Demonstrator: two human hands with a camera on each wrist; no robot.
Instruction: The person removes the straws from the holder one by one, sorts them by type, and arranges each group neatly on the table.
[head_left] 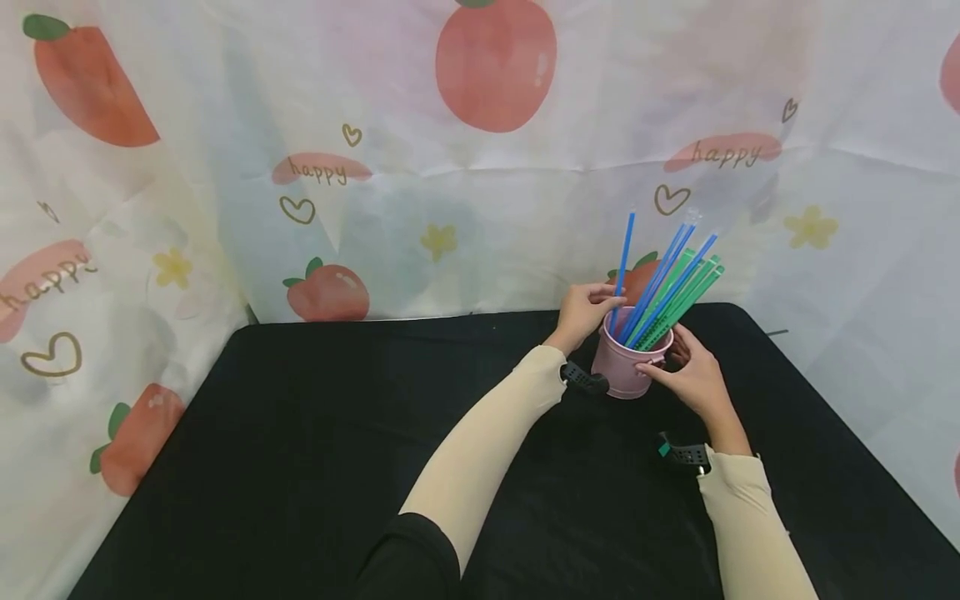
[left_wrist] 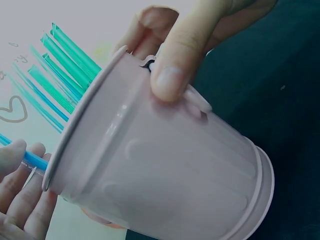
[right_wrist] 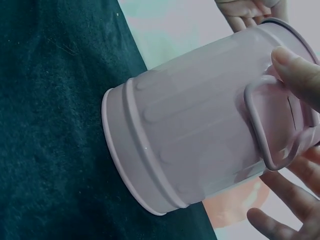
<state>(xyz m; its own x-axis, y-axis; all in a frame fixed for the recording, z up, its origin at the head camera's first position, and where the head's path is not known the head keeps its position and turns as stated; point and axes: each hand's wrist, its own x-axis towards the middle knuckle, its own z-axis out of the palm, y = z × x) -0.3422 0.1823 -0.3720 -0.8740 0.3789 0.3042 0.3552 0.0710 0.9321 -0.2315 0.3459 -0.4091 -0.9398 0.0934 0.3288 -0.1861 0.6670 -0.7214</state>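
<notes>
A pink bucket (head_left: 621, 367) with a side handle (right_wrist: 257, 125) stands on the black table near its back edge, holding several blue and green wrapped straws (head_left: 678, 292). My left hand (head_left: 585, 315) pinches one blue straw (head_left: 626, 254) at the bucket's left rim; the straw's lower end is inside. In the left wrist view the left fingers (left_wrist: 30, 205) lie beside the rim around that straw. My right hand (head_left: 693, 375) grips the bucket's right side by the rim, its thumb (left_wrist: 172, 75) on the outer wall near the handle.
The black-covered table (head_left: 300, 433) extends left and toward the front. A white curtain (head_left: 480, 217) printed with fruit, hearts and words hangs right behind the table and along the left side.
</notes>
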